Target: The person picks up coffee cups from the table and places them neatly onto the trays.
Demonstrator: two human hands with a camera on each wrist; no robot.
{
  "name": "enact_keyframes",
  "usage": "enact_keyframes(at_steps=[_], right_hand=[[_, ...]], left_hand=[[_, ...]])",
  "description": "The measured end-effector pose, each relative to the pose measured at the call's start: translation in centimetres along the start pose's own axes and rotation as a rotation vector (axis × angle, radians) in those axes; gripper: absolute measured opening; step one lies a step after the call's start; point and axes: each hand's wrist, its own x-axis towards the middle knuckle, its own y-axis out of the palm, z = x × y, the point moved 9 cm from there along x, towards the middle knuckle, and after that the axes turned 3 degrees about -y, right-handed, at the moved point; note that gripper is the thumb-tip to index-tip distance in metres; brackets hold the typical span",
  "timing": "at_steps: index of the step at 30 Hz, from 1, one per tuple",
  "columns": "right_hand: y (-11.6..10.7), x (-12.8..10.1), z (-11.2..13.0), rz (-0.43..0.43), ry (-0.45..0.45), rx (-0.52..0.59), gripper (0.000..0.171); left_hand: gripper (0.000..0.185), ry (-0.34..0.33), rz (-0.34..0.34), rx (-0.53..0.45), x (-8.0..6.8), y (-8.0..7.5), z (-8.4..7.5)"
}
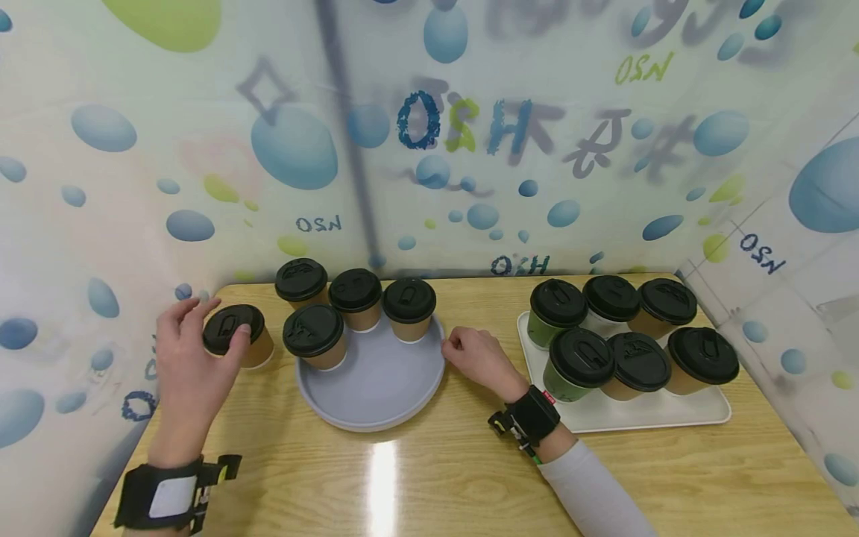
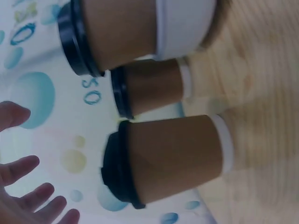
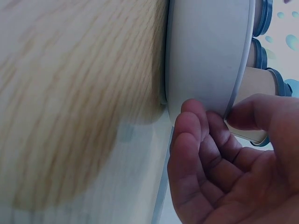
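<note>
My left hand (image 1: 194,365) is at a brown paper cup (image 1: 258,350) with a black lid, standing on the table left of a round pale-grey tray (image 1: 376,395). Its thumb and fingers are spread around the lid in the head view; in the left wrist view the fingertips (image 2: 28,163) show a gap from the lidded cup (image 2: 177,158). My right hand (image 1: 479,358) pinches the round tray's right rim, thumb above and curled fingers against its side (image 3: 205,56). On that tray stand brown lidded cups (image 1: 325,356) toward its back and left.
Another lidded cup (image 1: 301,283) stands behind the round tray's left edge. To the right, a white rectangular tray (image 1: 644,418) holds several black-lidded cups, green ones (image 1: 564,384) at its left and brown ones at its right. A patterned curtain (image 1: 429,201) borders the table's back.
</note>
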Motion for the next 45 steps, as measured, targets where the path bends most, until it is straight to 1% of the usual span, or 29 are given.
enact_keyframes(at_steps=[5,8,13,19,26,31,39,42,45], right_hand=[[0.1,0.0,-0.2,0.006,0.012,0.011,0.022],[0.1,0.0,-0.2,0.012,0.020,0.021,0.022],[0.1,0.0,-0.2,0.011,0.020,0.023,0.022],[0.1,0.1,-0.2,0.004,0.011,0.018,0.021],[0.1,0.1,-0.3,0.008,0.009,0.017,0.023],[0.1,0.1,-0.3,0.005,0.010,0.013,0.023],[0.0,0.1,-0.1,-0.001,0.008,0.006,0.021],[-0.1,0.1,-0.1,-0.001,0.005,0.001,0.021],[-0.1,0.0,-0.1,0.000,0.005,-0.006,0.020]], left_hand=[[0.069,-0.157,0.145,0.043,0.0,1.8,3.2],[0.076,-0.234,0.212,0.064,-0.1,2.7,4.8],[0.084,-0.286,0.259,0.081,0.0,3.5,6.2],[0.092,-0.313,0.318,0.098,-0.1,4.5,7.4],[0.095,-0.305,0.345,0.123,-0.2,5.1,8.2],[0.092,-0.293,0.351,0.145,-0.3,5.5,8.6],[0.090,-0.316,0.356,0.158,-0.6,5.8,9.1],[0.087,-0.319,0.351,0.159,-0.7,5.8,9.2],[0.088,-0.339,0.334,0.144,-0.7,5.7,9.3]])
